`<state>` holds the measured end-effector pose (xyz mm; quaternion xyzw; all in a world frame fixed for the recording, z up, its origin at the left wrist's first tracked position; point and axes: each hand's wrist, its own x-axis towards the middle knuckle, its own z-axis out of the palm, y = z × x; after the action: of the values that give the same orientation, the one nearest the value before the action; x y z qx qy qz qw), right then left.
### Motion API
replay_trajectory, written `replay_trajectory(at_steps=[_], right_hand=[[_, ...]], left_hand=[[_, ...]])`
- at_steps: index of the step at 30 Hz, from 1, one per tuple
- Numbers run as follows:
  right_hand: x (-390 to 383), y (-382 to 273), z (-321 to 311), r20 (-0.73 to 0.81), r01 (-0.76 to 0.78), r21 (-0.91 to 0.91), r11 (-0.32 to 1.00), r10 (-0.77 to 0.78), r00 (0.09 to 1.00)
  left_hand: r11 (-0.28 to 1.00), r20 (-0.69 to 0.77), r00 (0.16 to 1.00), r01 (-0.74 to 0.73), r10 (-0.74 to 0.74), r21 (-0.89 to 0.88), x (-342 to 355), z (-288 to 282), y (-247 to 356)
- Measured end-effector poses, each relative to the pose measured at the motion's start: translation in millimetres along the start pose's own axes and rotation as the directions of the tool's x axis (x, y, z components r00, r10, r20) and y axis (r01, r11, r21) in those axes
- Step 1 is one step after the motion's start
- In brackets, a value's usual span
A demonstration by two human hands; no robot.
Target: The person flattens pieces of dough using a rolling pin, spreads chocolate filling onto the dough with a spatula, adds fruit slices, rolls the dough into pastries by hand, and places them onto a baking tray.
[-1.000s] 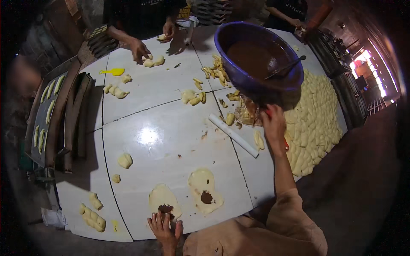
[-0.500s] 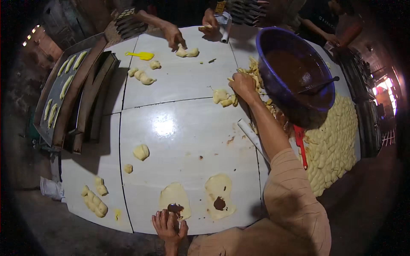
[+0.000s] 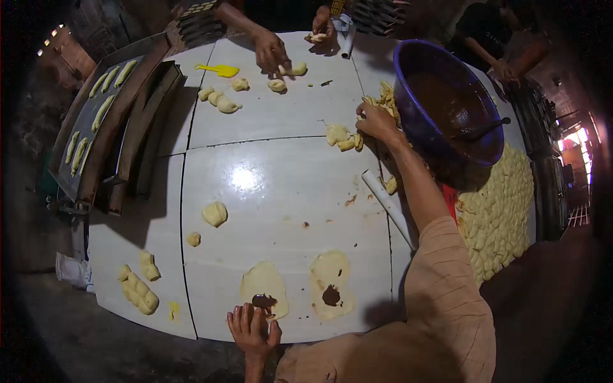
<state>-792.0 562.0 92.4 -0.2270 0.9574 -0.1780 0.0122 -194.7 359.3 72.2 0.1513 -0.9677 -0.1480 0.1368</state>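
My left hand (image 3: 252,329) rests at the table's front edge, fingers apart, touching a flattened dough sheet (image 3: 271,277) with dark filling. A second such sheet (image 3: 324,268) lies beside it. My right hand (image 3: 377,118) reaches across to a heap of yellow pieces (image 3: 386,92), beside a lump of dough (image 3: 337,134); its fingers are curled, and what they hold is hidden. Right of it stands a purple bowl (image 3: 408,108) of brown filling with a dark spoon (image 3: 479,127). A white roll (image 3: 386,204) lies left of my forearm, a red tool (image 3: 450,198) mostly behind it.
Metal trays with dough strips (image 3: 92,166) stack at left. A mass of dough pieces (image 3: 495,223) covers the right side. Dough lumps (image 3: 214,214) and a yellow scraper (image 3: 217,69) lie around. Co-workers' hands (image 3: 271,54) work at the far edge; another person (image 3: 479,38) stands back right.
My right hand has left the red tool and moved forward to the yellow heap. A co-worker's hand has shifted among dough lumps. My left hand stays at the sheet.
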Motion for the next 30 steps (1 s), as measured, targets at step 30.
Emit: replay_trajectory(at_steps=[30], right_hand=[[-369, -145, -20, 0.514, -0.509, 0.726, 0.462, 0.128, 0.848]], left_hand=[[0.973, -0.051, 0.980, -0.199, 0.194, -0.118, 7, -2, 11]])
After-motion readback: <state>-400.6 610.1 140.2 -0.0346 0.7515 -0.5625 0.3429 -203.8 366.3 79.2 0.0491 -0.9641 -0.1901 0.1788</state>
